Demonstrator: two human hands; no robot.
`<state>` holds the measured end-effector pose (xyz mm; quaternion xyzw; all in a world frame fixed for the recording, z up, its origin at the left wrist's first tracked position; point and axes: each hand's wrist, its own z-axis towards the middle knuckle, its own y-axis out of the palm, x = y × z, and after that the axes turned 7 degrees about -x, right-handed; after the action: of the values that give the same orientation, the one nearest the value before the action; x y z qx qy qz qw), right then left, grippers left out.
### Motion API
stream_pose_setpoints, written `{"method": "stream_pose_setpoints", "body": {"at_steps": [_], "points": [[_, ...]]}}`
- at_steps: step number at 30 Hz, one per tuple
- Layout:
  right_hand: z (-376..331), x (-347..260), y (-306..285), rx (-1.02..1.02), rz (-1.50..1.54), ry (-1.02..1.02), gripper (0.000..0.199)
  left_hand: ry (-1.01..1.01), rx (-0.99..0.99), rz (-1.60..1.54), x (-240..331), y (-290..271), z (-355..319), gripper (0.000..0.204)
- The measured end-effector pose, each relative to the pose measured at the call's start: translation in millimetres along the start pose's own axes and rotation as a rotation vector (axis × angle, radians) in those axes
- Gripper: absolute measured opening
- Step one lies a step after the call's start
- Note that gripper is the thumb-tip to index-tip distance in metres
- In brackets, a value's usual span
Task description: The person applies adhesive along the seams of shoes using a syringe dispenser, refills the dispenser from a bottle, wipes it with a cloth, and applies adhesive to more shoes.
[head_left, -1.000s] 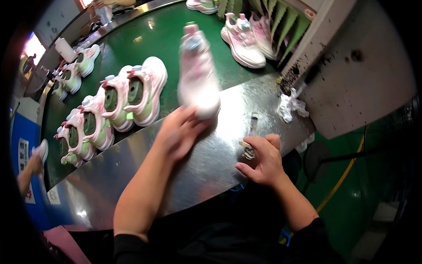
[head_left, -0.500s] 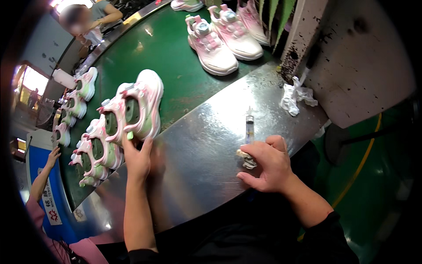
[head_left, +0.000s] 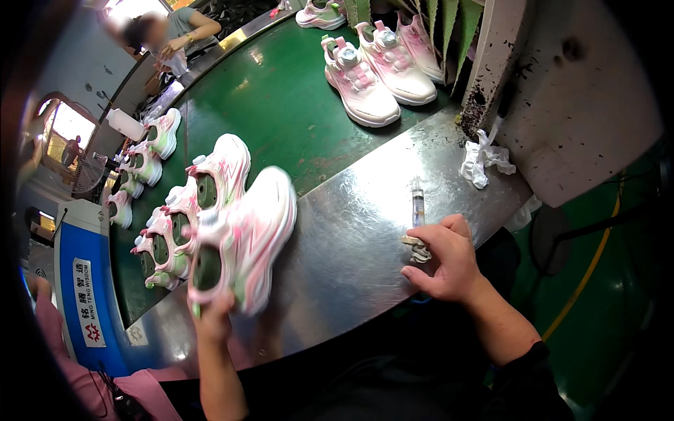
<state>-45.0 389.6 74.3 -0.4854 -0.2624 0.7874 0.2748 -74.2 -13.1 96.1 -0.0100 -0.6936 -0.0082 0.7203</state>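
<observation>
My left hand (head_left: 214, 319) grips the heel end of a pink and white sneaker (head_left: 258, 228) with a green lining, raised over the metal tabletop and slightly blurred. My right hand (head_left: 453, 265) rests over the metal surface on the right, fingers curled around a crumpled whitish scrap (head_left: 419, 251), cloth or paper. A clear syringe (head_left: 418, 202) reaches away from its fingertips with the tip pointing far; whether the fingers hold it is hidden. Several matching sneakers (head_left: 223, 165) stand in a row just left of the lifted one.
More sneakers (head_left: 364, 95) stand on the green belt (head_left: 281, 91) at the far side, with others (head_left: 163, 133) at far left. Crumpled white tissue (head_left: 484, 160) lies by the stained metal post (head_left: 491, 63). A person (head_left: 186, 31) sits across the belt; a pink sleeve (head_left: 147, 393) is at lower left.
My left hand has lifted the end sneaker out of the row and brought it nearer and to the right. My right hand keeps its grip; the whole view has shifted slightly.
</observation>
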Motion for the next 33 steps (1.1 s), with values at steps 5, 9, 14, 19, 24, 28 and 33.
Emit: {"method": "stream_pose_setpoints", "body": {"at_steps": [5,9,14,19,24,28,33], "points": [[-6.2,1.9,-11.4,-0.079,0.236,0.065,0.048,0.19,-0.236,0.876,4.2,38.3,-85.8,0.097],[-19.7,6.7,-14.2,-0.113,0.675,0.257,0.05,-0.154,-0.109,-0.149,6.9,20.8,-57.2,0.088],[-16.1,-8.0,-19.3,-0.099,1.058,0.357,0.054,-0.305,-0.279,0.002,-29.5,-20.1,71.6,0.041],[-25.0,-27.5,-23.6,-0.107,0.916,0.261,0.056,-0.419,-0.329,0.382,-0.4,19.8,97.3,0.04],[-14.3,-56.5,-27.8,-0.087,0.918,0.251,0.064,-0.239,-0.294,-0.058,10.2,54.4,83.5,0.052],[11.3,-83.4,-35.1,-0.113,1.136,0.172,0.076,0.047,-0.359,-0.594,36.2,53.6,45.3,0.064],[51.8,-122.6,-20.8,-0.341,1.543,-0.131,0.071,0.049,-0.395,-0.68,18.6,37.1,21.1,0.074]]}}
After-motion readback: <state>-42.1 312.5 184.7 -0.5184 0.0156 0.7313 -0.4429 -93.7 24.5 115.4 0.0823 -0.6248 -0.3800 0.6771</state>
